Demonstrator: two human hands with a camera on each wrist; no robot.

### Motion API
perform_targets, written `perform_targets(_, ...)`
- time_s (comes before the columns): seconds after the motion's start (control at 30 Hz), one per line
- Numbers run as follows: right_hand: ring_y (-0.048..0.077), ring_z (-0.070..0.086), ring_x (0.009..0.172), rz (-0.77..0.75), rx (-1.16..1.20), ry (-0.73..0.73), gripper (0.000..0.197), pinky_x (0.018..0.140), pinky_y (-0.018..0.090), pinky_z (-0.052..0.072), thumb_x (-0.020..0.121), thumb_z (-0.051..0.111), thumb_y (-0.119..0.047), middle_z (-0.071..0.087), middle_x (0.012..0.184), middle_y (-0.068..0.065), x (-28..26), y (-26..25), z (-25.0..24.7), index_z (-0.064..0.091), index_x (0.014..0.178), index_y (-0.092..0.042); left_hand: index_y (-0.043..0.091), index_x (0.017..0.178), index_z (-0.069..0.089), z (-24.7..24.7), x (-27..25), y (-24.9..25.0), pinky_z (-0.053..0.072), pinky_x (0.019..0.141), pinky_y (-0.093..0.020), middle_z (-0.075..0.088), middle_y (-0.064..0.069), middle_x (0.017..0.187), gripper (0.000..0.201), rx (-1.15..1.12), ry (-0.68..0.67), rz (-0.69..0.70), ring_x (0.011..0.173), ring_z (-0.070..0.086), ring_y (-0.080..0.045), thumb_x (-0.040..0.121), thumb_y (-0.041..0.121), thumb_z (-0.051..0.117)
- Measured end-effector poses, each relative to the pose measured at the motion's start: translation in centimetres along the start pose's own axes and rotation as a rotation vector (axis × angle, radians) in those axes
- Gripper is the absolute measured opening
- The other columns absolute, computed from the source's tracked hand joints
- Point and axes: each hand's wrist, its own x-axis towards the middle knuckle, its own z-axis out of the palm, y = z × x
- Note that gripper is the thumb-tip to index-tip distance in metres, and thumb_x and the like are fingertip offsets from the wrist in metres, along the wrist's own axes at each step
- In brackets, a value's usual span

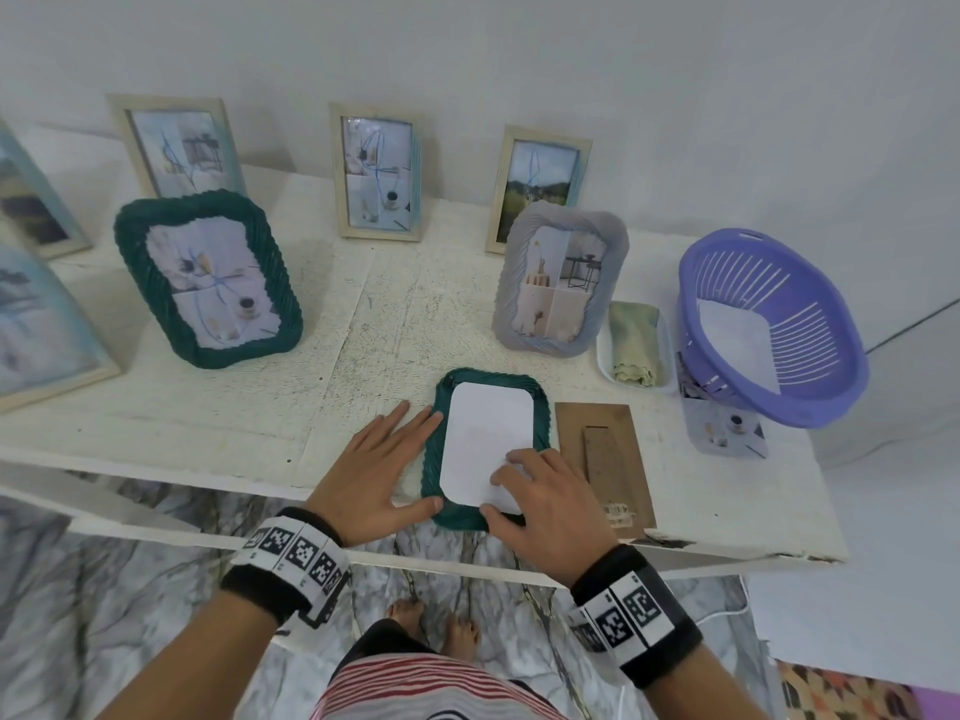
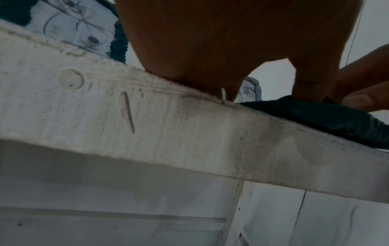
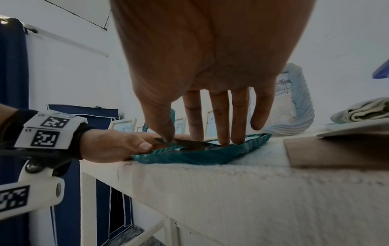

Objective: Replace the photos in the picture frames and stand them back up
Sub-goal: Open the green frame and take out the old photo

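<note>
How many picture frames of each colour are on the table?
Green frames: 2
Grey frames: 1
Pale wooden frames: 5, two cut off at the left edge
Total: 8

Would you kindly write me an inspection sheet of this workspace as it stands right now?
Surface: white table, scuffed and stained.
Job's things: green frame lies face down with white photo sheet in it; brown backing board lies beside it; five frames stand behind.
Clutter: purple basket holding paper; folded cloth in a tray; loose photo.
Hands: left hand lies flat beside the frame, fingertips at its edge; right hand presses the sheet's near corner.
Cables: thin wire along the wall.
Surroundings: marble floor, white wall.
</note>
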Motion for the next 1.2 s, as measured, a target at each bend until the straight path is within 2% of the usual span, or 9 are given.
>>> perform_targets(0.23,0.019,0.055,0.072,-0.043,0.07,0.098,0.015,0.067,0.034,0.048,0.089,0.052,-0.028,0.064,0.087,-0.003,-0.4,-0.3,-0.5,0.064,0.091,-0.019,0.031,0.155,-0.002,0.1,0.2,0.5,-0.003,0.121,-0.033,0.0,0.013,0.162,0.096,0.051,0.011,-0.033,0.147,-0.015,-0.004,0.079,0.072,0.041)
perform_targets(0.37,0.013,0.05,0.059,0.004,0.097,0.188,0.027,0.055,0.028,0.044,0.091,0.042,-0.023,0.059,0.073,-0.005,-1.0,-0.8,-1.2,0.062,0.107,-0.016,0.03,0.155,0.003,0.3,0.4,0.4,-0.003,0.121,-0.033,0.003,0.011,0.163,0.095,0.064,0.027,-0.02,0.149,-0.012,-0.007,0.08,0.073,0.04)
perform_targets(0.53,0.009,0.035,0.049,0.231,0.134,0.347,0.035,0.051,0.015,0.02,0.085,0.042,-0.018,0.037,0.058,-0.013,-2.0,-0.4,-2.5,0.057,0.117,-0.015,0.031,0.155,0.012,1.1,-0.1,0.5,-0.003,0.119,-0.033,0.009,0.008,0.162,0.09,0.062,0.062,-0.009,0.15,-0.006,-0.011,0.082,0.074,0.041)
perform_targets(0.63,0.014,0.04,0.046,0.443,0.193,0.466,0.023,0.044,0.024,0.029,0.089,0.052,-0.012,0.044,0.055,-0.008,-1.3,-0.9,-3.2,0.056,0.111,-0.018,0.031,0.155,0.014,-0.3,0.8,-0.5,-0.003,0.119,-0.032,0.01,0.008,0.162,0.089,0.047,0.05,0.04,0.15,-0.005,-0.01,0.082,0.072,0.042)
perform_targets(0.73,0.021,0.048,0.05,0.519,0.315,0.528,0.024,0.05,0.029,0.038,0.09,0.054,-0.007,0.058,0.064,-0.001,-1.5,-0.2,-3.9,0.053,0.112,-0.016,0.03,0.155,0.015,-0.1,0.9,-0.2,-0.002,0.119,-0.033,0.011,0.007,0.162,0.088,0.055,0.055,0.037,0.15,-0.004,-0.011,0.082,0.071,0.043)
perform_targets(0.9,0.025,0.054,0.063,0.663,0.533,0.59,0.028,0.06,0.024,0.041,0.092,0.052,-0.004,0.065,0.082,0.0,-2.2,1.1,-4.6,0.049,0.116,-0.018,0.03,0.155,0.015,0.8,0.0,0.0,0.0,0.12,-0.034,0.012,0.006,0.162,0.086,0.055,0.051,0.016,0.15,-0.001,-0.014,0.084,0.072,0.04)
perform_targets(1.03,0.03,0.069,0.079,0.734,0.981,0.681,0.03,0.072,0.052,0.058,0.093,0.055,-0.003,0.072,0.083,0.006,-2.4,1.4,-4.2,0.049,0.11,-0.027,0.036,0.154,0.004,0.1,0.2,-0.2,-0.008,0.119,-0.028,0.001,0.011,0.163,0.09,-0.033,0.003,0.024,0.149,-0.012,-0.008,0.081,0.083,0.027)
perform_targets(1.13,0.03,0.07,0.082,0.755,1.351,0.728,0.023,0.063,0.038,0.059,0.093,0.052,0.005,0.072,0.096,0.012,-2.4,0.3,-4.4,0.053,0.106,-0.014,0.042,0.151,0.007,-1.0,0.4,0.2,-0.003,0.119,-0.027,-0.003,0.016,0.161,0.089,-0.222,-0.009,-0.036,0.147,-0.009,-0.001,0.077,0.084,0.033)
perform_targets(1.2,0.033,0.068,0.079,0.746,1.472,0.7,0.018,0.063,0.04,0.058,0.093,0.049,0.005,0.069,0.098,0.018,-2.4,-0.3,-4.4,0.053,0.103,-0.01,0.039,0.149,0.026,-2.0,0.8,1.2,0.011,0.118,-0.028,0.014,0.016,0.159,0.078,-0.357,0.074,-0.075,0.146,0.01,-0.002,0.08,0.073,0.043)
